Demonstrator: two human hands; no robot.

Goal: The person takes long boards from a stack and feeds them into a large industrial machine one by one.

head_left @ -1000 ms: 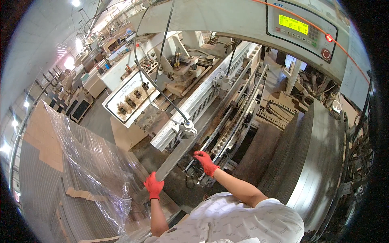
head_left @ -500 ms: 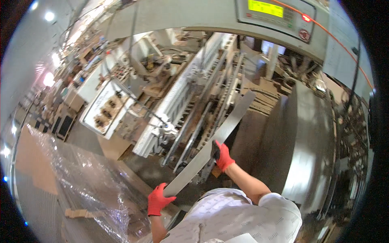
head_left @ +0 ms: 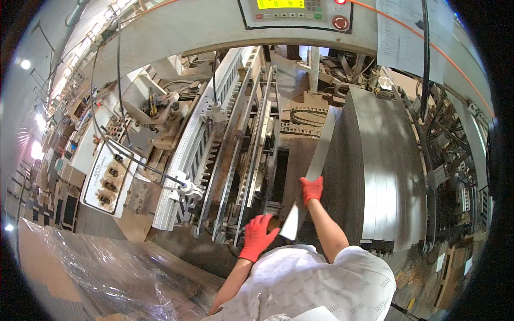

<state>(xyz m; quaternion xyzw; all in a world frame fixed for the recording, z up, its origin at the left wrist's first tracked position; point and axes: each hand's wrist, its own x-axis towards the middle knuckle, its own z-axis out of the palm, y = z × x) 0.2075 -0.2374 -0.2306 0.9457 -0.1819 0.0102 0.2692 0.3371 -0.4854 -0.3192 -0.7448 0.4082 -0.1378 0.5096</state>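
Observation:
A long, narrow grey board (head_left: 323,147) slants away from me, its pale near end tipped up towards my body. My right hand (head_left: 312,191), in a red glove, is closed around the board between its middle and its near end. My left hand (head_left: 258,236), also red-gloved, is beside that near end with fingers apart, and a small gap shows between them. To the right of the board is a tall stack of similar grey boards (head_left: 393,176), packed side by side.
Left of the board run the machine's metal rails (head_left: 230,155) and a white toothed beam (head_left: 184,160). A control panel (head_left: 294,12) with a lit yellow screen hangs across the top. A white switch box (head_left: 110,179) stands left. Plastic-wrapped sheets (head_left: 101,267) lie at lower left.
The board has swung from a diagonal across my front to nearly in line with the stack, shifting right. My left hand has come off its near end. My view has turned right.

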